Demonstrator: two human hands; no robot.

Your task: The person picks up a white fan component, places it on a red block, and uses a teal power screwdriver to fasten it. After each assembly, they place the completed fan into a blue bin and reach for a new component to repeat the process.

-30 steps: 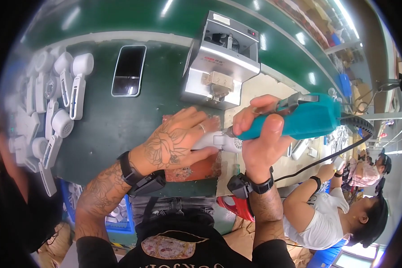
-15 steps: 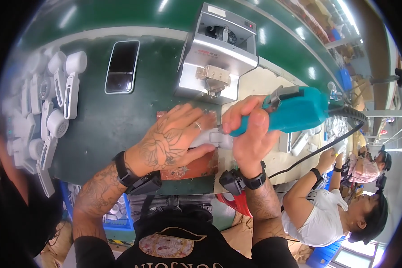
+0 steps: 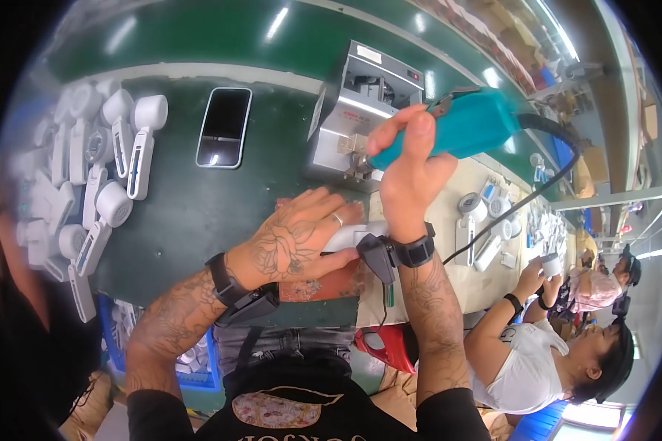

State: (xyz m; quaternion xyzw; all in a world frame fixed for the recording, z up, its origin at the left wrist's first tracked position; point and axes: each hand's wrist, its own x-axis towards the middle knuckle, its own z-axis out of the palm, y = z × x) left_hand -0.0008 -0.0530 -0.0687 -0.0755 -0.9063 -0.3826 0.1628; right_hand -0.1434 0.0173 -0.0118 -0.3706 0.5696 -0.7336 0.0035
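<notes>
The right hand (image 3: 412, 158), wrapped round the driver (image 3: 467, 126), has risen from the fan (image 3: 347, 237) to the machine (image 3: 357, 106), upper centre, partly hiding it; the left hand (image 3: 293, 239) still pinches the fan mid-frame. A phone (image 3: 224, 126) lies upper left.

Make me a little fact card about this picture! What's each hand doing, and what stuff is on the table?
Left hand: holds a white handheld fan over a reddish mat
Right hand: grips a teal power screwdriver
Screwdriver tip: at the front of a grey machine; touching or not, I can't tell
Phone: lies flat on the green table
Pile of white fans: on the left
Co-worker: on the right, holding something white
</notes>
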